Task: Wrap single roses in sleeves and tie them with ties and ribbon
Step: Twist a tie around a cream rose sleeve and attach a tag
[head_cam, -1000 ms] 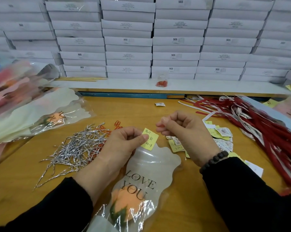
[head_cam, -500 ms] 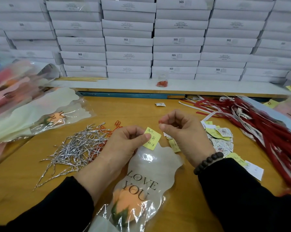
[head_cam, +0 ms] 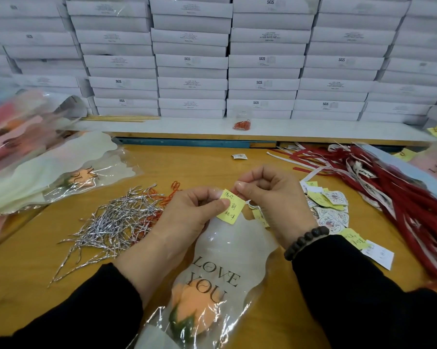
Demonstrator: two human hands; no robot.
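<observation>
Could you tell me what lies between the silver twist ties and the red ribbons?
In the head view: both hands, left and right, pinching a yellow handwritten note.

Bright, even light — glare on the sleeve [head_cam: 227, 250]; edges blurred and bowed.

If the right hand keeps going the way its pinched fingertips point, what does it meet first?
Most likely the yellow note that the left hand pinches: the right hand points left at its top corner, nearly touching. Depth is unclear.
</observation>
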